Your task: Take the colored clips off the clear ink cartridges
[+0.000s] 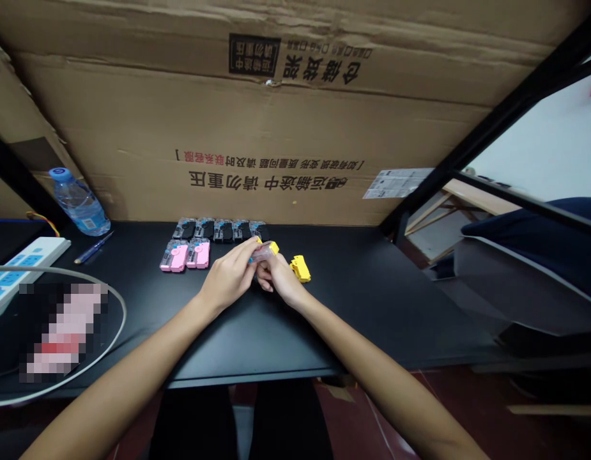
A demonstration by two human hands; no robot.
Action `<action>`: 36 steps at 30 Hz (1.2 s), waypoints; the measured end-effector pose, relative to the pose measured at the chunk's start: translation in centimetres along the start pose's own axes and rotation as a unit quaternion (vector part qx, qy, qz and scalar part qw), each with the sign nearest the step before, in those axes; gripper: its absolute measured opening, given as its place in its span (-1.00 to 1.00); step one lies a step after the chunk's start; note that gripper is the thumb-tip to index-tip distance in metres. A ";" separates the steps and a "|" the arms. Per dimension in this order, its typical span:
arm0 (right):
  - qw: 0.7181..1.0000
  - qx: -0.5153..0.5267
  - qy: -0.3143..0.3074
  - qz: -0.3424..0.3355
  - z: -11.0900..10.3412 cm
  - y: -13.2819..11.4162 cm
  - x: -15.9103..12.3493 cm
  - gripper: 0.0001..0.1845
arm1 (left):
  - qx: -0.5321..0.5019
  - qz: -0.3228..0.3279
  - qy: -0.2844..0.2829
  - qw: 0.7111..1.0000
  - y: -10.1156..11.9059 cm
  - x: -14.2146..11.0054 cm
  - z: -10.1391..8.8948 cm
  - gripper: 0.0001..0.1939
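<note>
Both hands, left hand (232, 273) and right hand (278, 275), grip a clear-and-yellow plastic case (265, 252) above the worktop's (218, 342) middle. A yellow plastic part (301, 269) lies just beside the right hand, toward the worktop's right edge.

Matt black table (372, 306), rough brown cardboard (276, 121), glossy clear plastic bottle (82, 203), shiny pink plastic cases (179, 257).
</note>
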State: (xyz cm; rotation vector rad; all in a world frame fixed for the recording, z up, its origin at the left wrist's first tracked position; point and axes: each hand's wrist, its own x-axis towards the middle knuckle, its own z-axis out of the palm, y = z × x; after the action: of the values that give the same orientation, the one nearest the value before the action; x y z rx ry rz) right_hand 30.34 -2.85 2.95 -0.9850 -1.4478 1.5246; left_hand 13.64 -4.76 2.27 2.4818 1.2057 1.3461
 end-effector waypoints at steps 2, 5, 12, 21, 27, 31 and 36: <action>1.000 -0.006 -0.010 -0.003 0.0 -0.4 0.0 -0.47 | -0.040 -0.033 0.013 0.999 0.1 0.2 -0.5 -0.59; 0.997 -0.060 -0.005 -0.037 -1.0 -1.1 0.2 -0.53 | -0.097 -0.105 0.054 0.988 0.3 0.6 -1.2 -0.69; 0.925 -0.269 0.192 -0.188 -7.9 -1.6 2.2 -0.68 | -0.153 -0.261 0.127 0.945 -1.7 0.7 -2.4 -0.70; 0.967 -0.242 0.074 -0.026 -9.8 0.0 3.2 -0.73 | -0.174 -0.266 0.119 0.940 -1.9 0.7 -2.2 -0.69; 0.974 -0.218 0.065 -0.014 -9.8 0.1 3.6 -0.79 | -0.180 -0.268 0.119 0.939 -2.0 0.7 -2.1 -0.70; 0.976 -0.207 0.069 -0.016 -10.1 0.7 4.1 -0.81 | -0.182 -0.269 0.116 0.938 -2.3 0.7 -1.9 -0.70; 0.965 -0.241 0.103 -0.023 -10.3 1.4 4.6 -0.80 | -0.196 -0.267 0.118 0.936 -2.4 0.6 -1.9 -0.68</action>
State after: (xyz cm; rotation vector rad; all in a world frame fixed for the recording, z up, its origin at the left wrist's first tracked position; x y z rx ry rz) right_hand 38.09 5.24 1.06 -1.3399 -1.7117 1.0145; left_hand 11.04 -3.23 2.87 1.6027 1.3567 1.5494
